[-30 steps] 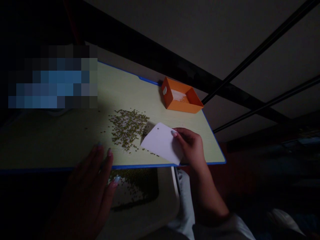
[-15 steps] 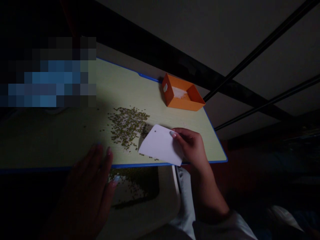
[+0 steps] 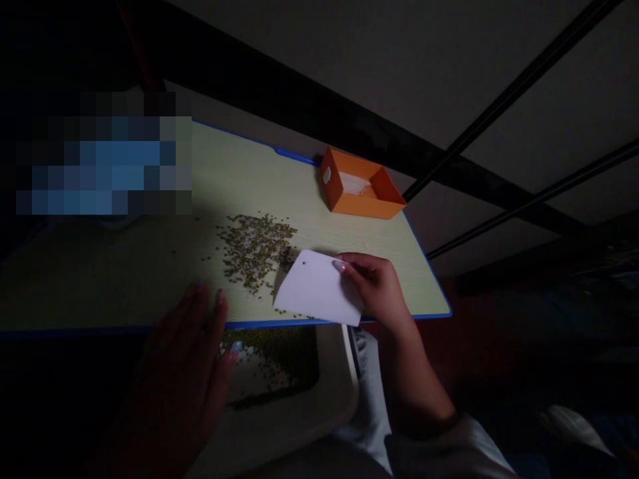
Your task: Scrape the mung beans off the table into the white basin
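My right hand (image 3: 374,286) pinches the edge of a white plastic scraper card (image 3: 317,289), thumb on top. The card is tilted over the near part of the table, its left edge beside scattered small green beans (image 3: 257,249), which look like mung beans mixed with pale grains. My left hand (image 3: 194,352) lies at the table's front edge with its fingers stretched out, holding nothing. Below that edge sits a pale tub (image 3: 344,399) holding more green beans (image 3: 294,359), partly hidden by my left hand.
An orange open box (image 3: 369,206) with white grains (image 3: 354,184) inside stands at the far right of the light green table (image 3: 234,166), which has a blue rim. A pixelated blue patch (image 3: 120,159) covers the far left. Dark-framed panels rise behind.
The white card and my right hand have shifted slightly left. My left hand has hardly moved, and the view has tilted a little.
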Motion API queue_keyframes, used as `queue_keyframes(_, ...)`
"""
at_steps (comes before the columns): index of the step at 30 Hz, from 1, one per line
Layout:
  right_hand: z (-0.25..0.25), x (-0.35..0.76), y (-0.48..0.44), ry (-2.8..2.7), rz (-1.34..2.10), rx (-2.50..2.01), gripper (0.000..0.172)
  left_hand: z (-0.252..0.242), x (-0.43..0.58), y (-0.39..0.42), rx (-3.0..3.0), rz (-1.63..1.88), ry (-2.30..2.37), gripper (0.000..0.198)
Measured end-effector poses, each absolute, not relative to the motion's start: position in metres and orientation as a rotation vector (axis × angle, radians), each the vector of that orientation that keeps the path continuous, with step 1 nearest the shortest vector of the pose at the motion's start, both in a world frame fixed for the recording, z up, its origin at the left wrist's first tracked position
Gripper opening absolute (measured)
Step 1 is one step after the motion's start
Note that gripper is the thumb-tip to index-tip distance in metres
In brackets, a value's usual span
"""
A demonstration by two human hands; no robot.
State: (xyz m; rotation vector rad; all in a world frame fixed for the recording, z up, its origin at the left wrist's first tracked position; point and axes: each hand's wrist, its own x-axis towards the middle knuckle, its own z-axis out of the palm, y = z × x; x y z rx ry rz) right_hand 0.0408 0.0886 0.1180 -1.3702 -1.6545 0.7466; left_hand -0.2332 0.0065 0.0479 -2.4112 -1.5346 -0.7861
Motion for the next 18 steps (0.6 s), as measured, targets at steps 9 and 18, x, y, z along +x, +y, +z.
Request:
queue_keyframes(9, 0.117, 0.034, 0.100, -1.729, 0.843, -1.306, 0.017, 0.051, -0.230, 0.009, -2.375, -0.723, -1.521, 0.058)
queue_keyframes(18, 0.112, 0.041, 0.103, -1.624, 0.921, -1.259, 0.014, 0.050, -0.231, 0.013, -2.350, -0.789, -1.584, 0.057)
